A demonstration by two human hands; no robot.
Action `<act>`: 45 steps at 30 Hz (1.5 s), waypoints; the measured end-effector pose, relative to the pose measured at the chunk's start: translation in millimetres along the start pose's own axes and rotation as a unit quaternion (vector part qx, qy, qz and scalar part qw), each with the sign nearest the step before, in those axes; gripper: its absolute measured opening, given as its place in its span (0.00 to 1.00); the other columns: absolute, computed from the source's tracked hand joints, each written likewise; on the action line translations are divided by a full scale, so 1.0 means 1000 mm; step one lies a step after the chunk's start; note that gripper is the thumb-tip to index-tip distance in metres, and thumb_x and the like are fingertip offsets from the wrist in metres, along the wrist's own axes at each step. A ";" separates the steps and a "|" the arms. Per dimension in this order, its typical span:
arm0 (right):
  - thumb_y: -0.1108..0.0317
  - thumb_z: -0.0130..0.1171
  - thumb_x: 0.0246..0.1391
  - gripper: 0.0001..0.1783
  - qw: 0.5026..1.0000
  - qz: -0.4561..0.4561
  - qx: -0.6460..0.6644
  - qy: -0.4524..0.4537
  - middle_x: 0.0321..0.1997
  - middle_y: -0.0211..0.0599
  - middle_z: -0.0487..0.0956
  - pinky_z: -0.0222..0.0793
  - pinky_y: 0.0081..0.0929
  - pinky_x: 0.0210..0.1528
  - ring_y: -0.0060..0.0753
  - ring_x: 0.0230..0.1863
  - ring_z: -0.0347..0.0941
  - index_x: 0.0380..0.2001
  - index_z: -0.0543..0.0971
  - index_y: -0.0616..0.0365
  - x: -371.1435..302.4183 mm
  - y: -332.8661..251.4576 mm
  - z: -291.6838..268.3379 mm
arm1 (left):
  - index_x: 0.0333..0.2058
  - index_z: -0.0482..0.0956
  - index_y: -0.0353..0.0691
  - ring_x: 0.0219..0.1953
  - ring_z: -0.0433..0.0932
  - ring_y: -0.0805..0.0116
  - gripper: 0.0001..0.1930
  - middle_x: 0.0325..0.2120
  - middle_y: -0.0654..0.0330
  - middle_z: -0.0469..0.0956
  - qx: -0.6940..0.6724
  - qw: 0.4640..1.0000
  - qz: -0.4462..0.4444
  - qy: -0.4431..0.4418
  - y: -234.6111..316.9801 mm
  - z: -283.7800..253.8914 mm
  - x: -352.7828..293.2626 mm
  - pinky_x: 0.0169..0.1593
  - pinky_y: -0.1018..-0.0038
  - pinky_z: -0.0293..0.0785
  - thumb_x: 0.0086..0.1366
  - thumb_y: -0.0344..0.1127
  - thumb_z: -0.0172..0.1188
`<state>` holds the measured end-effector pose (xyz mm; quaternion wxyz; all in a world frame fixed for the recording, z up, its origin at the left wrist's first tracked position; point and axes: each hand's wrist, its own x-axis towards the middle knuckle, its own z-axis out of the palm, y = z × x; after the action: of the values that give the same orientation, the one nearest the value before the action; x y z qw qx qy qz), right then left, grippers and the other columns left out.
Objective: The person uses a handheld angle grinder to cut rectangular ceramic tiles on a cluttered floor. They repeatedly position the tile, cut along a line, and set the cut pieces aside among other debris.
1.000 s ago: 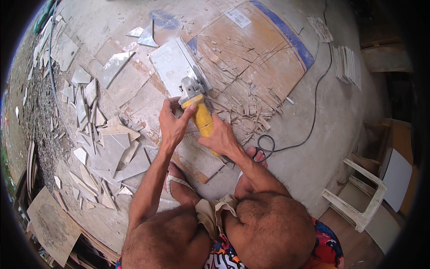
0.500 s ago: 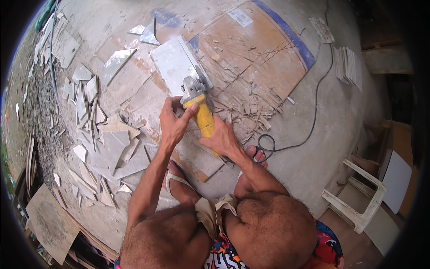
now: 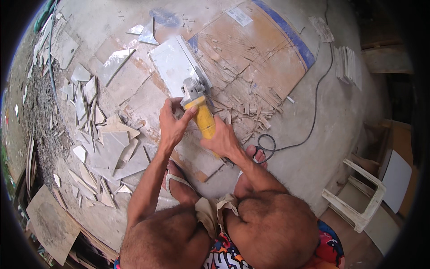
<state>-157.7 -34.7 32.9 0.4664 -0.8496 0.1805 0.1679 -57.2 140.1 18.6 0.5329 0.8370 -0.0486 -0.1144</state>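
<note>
A yellow angle grinder (image 3: 205, 120) with a grey metal head points away from me, over the near right part of a white tile (image 3: 172, 62). My right hand (image 3: 222, 138) is wrapped round the rear of its yellow body. At its front end my left hand (image 3: 174, 121) grips the grinder from the left, thumb on the yellow housing and fingers by the metal head. The disc is mostly hidden under its guard, at the tile's right part. A narrow strip of tile lies along that right side.
Broken tile pieces (image 3: 114, 150) are heaped to the left. Thin offcuts (image 3: 257, 110) litter a flattened cardboard sheet (image 3: 268, 49) on the right. A black cord (image 3: 315, 98) loops near my right foot (image 3: 253, 157). Stacked tiles (image 3: 347, 67) and a white plastic frame (image 3: 356, 197) stand farther right.
</note>
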 end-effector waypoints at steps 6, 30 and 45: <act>0.56 0.74 0.43 0.32 1.000 0.006 0.018 0.012 0.38 0.68 0.85 0.79 0.59 0.45 0.74 0.44 0.83 0.47 0.73 0.65 -0.005 -0.011 -0.016 | 0.56 0.80 0.33 0.55 0.81 0.54 0.31 0.49 0.46 0.84 -0.061 0.998 -0.033 -0.002 0.002 -0.007 0.002 0.64 0.58 0.73 0.66 0.52 0.75; 0.58 0.73 0.45 0.30 0.924 0.033 -0.023 0.381 0.38 0.61 0.85 0.77 0.55 0.48 0.66 0.41 0.84 0.48 0.77 0.65 0.131 0.085 -0.152 | 0.49 0.81 0.49 0.56 0.76 0.57 0.17 0.52 0.62 0.80 0.411 0.767 0.461 -0.173 0.052 0.018 0.169 0.62 0.55 0.72 0.68 0.50 0.69; 0.58 0.72 0.43 0.29 0.926 0.022 -0.034 0.374 0.37 0.60 0.85 0.77 0.54 0.47 0.64 0.41 0.84 0.44 0.77 0.66 0.132 0.080 -0.155 | 0.54 0.87 0.55 0.49 0.76 0.56 0.17 0.45 0.63 0.82 0.474 0.734 0.398 0.281 0.067 -0.213 0.200 0.55 0.58 0.71 0.68 0.41 0.71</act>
<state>-61.4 -226.5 -6.9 0.3315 -0.8619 0.3550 -0.1457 191.6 258.4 138.0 0.0538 0.8792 -0.2733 0.3866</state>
